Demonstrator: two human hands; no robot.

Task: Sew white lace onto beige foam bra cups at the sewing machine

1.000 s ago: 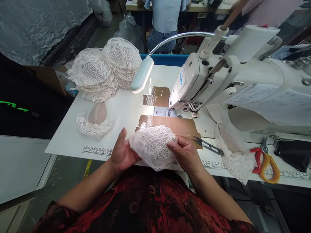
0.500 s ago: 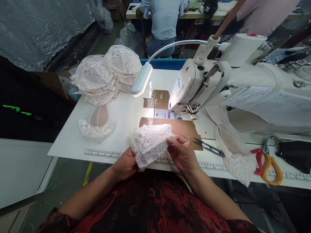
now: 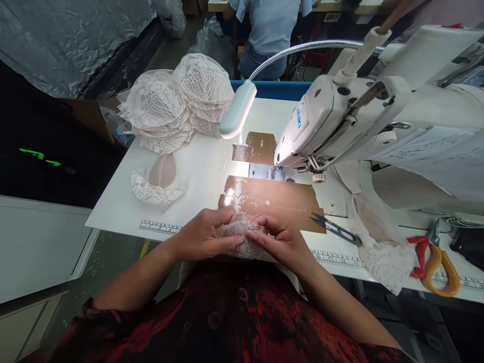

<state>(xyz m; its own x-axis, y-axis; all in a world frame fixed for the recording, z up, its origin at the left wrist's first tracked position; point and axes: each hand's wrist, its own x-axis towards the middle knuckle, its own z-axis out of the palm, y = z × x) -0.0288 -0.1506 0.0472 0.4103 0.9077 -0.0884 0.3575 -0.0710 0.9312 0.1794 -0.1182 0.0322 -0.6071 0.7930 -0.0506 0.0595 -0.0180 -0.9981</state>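
A white lace piece [image 3: 245, 248] is bunched between my two hands at the front edge of the sewing table [image 3: 204, 176]. My left hand [image 3: 207, 234] grips its left side, thumb on top. On the other side my right hand [image 3: 282, 239] pinches it, with thumb and fingers close to those of the left. Much of the lace is hidden behind my fingers. Just beyond lies brown tape [image 3: 272, 194], in front of the white sewing machine [image 3: 306, 121] and its lit needle plate [image 3: 260, 171].
Stacked lace cups [image 3: 162, 108] stand at the back left, with a single beige cup with lace [image 3: 162, 174] nearer. A lamp [image 3: 238, 108] hangs over the table. Thread snips [image 3: 336, 229], another lace piece [image 3: 389, 257] and orange-handled scissors [image 3: 440, 272] lie right. A person [image 3: 270, 30] sits beyond.
The lace piece was spread out between my hands; now it is gathered up small. My hands have come together and the lace sits closer to me. The view has shifted slightly.
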